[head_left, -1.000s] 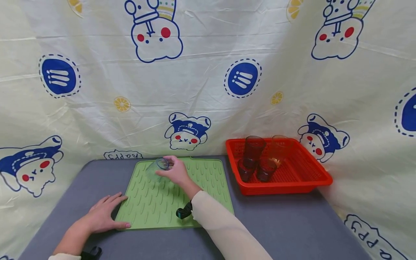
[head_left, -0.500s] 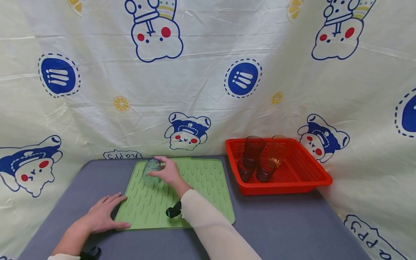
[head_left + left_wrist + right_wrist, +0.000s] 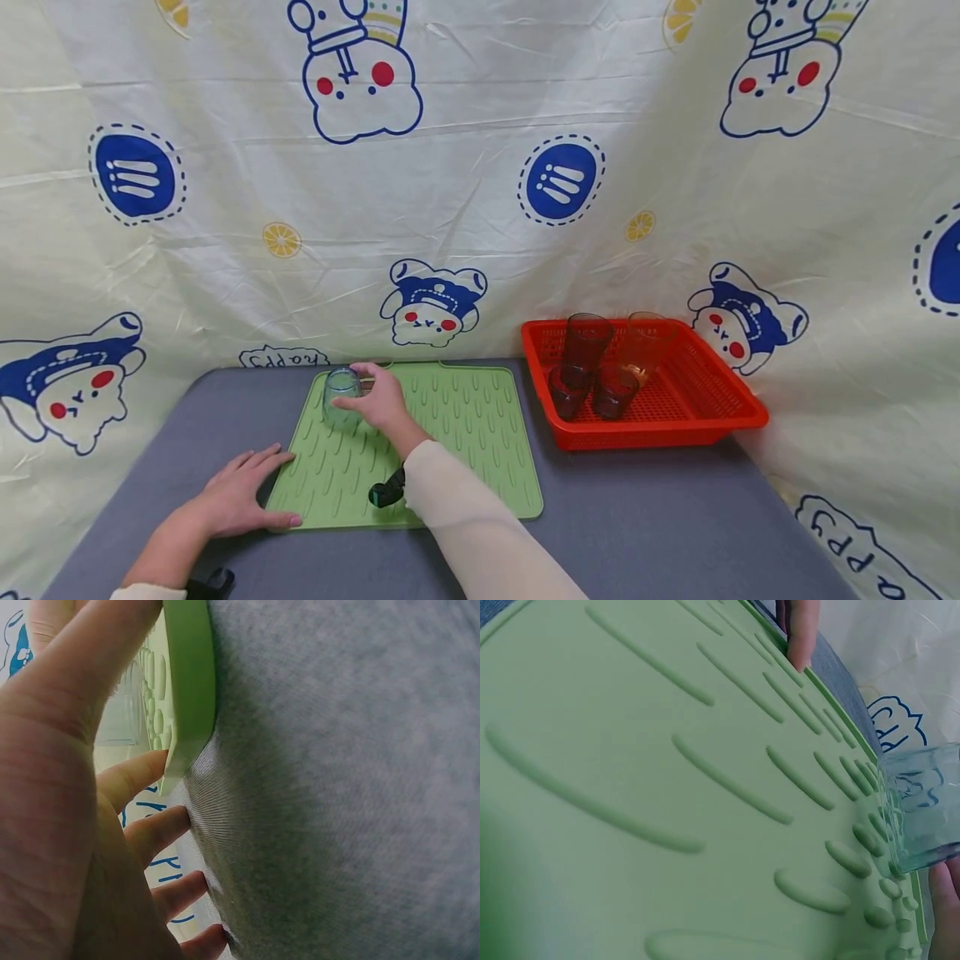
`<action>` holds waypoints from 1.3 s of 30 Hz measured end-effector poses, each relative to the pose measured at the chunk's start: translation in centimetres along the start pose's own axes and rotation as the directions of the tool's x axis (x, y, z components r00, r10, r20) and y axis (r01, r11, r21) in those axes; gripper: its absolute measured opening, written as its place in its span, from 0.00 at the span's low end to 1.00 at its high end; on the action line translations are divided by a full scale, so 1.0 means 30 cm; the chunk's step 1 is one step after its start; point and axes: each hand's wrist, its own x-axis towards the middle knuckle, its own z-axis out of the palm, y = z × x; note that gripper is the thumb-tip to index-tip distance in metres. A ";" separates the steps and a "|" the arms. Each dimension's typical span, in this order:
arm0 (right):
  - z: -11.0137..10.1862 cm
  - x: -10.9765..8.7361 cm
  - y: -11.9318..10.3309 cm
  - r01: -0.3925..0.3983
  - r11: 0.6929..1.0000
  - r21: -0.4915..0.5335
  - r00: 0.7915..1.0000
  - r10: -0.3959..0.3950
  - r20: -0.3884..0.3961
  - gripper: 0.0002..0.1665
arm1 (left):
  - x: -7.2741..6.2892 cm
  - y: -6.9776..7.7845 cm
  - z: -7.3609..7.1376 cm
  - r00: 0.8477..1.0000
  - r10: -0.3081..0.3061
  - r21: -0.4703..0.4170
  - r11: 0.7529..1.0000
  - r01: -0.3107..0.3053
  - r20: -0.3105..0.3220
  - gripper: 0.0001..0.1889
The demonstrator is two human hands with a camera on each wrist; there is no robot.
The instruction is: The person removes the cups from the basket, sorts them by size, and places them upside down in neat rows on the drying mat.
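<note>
My right hand [image 3: 382,402] holds a clear bluish drinking glass [image 3: 342,402] at the back left of the green ridged mat [image 3: 442,450], thumb on the near side and fingers on the far side. In the right wrist view one end of the glass [image 3: 922,806] is right at the mat's ridges, and only part of a finger shows beside it. My left hand [image 3: 236,493] rests at the mat's front left corner with spread fingers. The left wrist view shows its fingertips [image 3: 161,829] on the grey cloth and at the mat's edge [image 3: 191,682].
A red plastic basket [image 3: 686,408] stands right of the mat, with several glasses [image 3: 587,342] in its left half. Grey cloth [image 3: 645,525] covers the table. Behind it hangs a white printed curtain [image 3: 480,200].
My right hand has moved left with the glass, which has gone from tilted to upright over the mat's back left part. The left hand has stayed in place.
</note>
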 end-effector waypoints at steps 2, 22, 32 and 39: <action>0.004 -0.003 0.001 -0.013 1.000 -0.002 1.000 0.013 -0.011 0.37 | 0.000 0.001 -0.001 1.000 -0.001 0.001 1.000 0.001 0.001 0.53; 0.022 -0.020 0.007 -0.040 0.999 0.030 0.999 0.040 -0.025 0.35 | -0.001 0.002 0.000 1.000 -0.011 0.000 1.000 0.011 0.006 0.54; 0.024 -0.024 0.016 -0.052 0.998 0.019 0.998 0.052 -0.022 0.36 | 0.006 -0.005 0.004 1.000 -0.018 -0.005 1.000 0.019 0.007 0.55; 0.021 -0.032 0.025 -0.048 0.999 0.014 0.999 0.048 -0.016 0.37 | 0.005 -0.014 0.017 1.000 -0.024 -0.013 1.000 0.024 -0.003 0.56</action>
